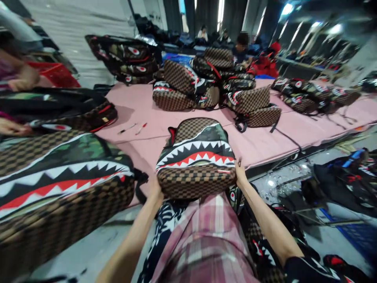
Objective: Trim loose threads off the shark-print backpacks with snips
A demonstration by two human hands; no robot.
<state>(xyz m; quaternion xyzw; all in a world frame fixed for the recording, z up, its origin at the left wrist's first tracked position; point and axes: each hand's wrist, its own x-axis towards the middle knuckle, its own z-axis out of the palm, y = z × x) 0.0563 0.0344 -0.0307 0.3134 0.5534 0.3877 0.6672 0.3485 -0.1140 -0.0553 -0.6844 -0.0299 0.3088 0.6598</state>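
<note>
A backpack (196, 181) with a brown checkered pattern, a camouflage patch and a printed shark mouth lies in front of me at the near edge of the pink table. My left hand (155, 189) grips its lower left side, with the fingers partly hidden by the bag. On the opposite side, my right hand (240, 175) holds the lower right corner, its fingers wrapped along the edge. A larger-looking, similar shark-mouth backpack (67, 188) lies close on my left, apart from my left hand.
Piles of similar backpacks (179, 84) stand farther back on the pink table (135, 102). A small red tool (141, 129) lies behind my bag. At left, a co-worker's hand (14, 127) touches a dark backpack (59, 108). More bags (262, 251) lie low at right.
</note>
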